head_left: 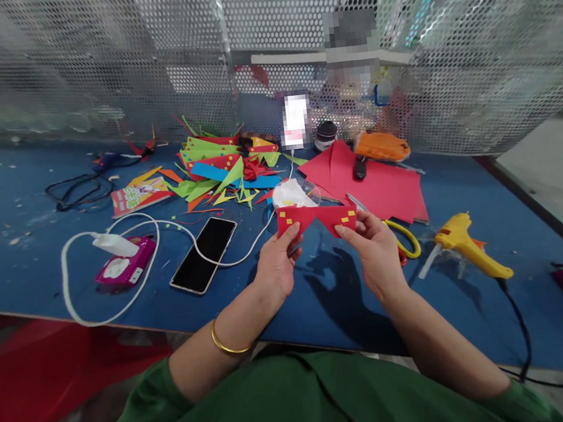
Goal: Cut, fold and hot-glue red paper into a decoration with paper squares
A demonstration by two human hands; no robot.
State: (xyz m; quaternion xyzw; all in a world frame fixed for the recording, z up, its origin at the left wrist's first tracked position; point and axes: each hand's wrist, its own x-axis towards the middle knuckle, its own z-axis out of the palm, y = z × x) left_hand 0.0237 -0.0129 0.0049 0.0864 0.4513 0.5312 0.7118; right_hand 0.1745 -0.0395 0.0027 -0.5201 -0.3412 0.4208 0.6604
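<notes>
My left hand (277, 262) pinches the left end of a red paper piece (307, 214) between thumb and fingers. My right hand (377, 249) pinches its right end. Small yellow squares mark both ends, and the piece narrows in the middle; I cannot tell whether it is one strip or two touching parts. It is held up above the blue table (273, 319). Just behind it is a round clear dish (313, 191) with something white in it. Yellow-handled scissors (410, 238) lie partly hidden behind my right hand.
A yellow glue gun (469, 245) lies right, its cord running off the front edge. Red paper sheets (390, 189) and colourful paper scraps (222, 177) lie behind. A black phone (204, 256), a white cable (116, 319) and a purple power strip (126, 264) are left. Perforated metal (146, 71) stands behind.
</notes>
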